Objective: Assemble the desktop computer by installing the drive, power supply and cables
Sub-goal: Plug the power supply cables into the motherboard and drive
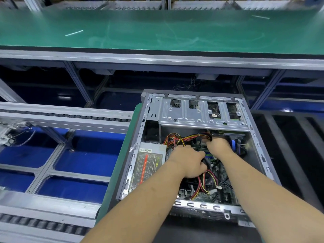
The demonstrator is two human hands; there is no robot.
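Observation:
An open grey computer case (138, 137) lies on its side in front of me. A power supply (149, 163) with a labelled top sits in its left half. Red, yellow and black power cables (177, 138) arc from it across the motherboard (219, 174). My left hand (187, 162) reaches into the middle of the case with fingers curled down around something dark that I cannot make out. My right hand (217, 144) is deeper in, under the silver drive cage (198, 114), and grips the cable bundle's connector (208, 137). A loose white connector (213, 191) lies on the board.
The case rests on a green mat (121, 165) at the end of a roller conveyor (64, 116). A long green workbench (157, 30) runs across the back. Blue floor shows through the metal frame at left. Dark slatted rails (289, 137) lie to the right.

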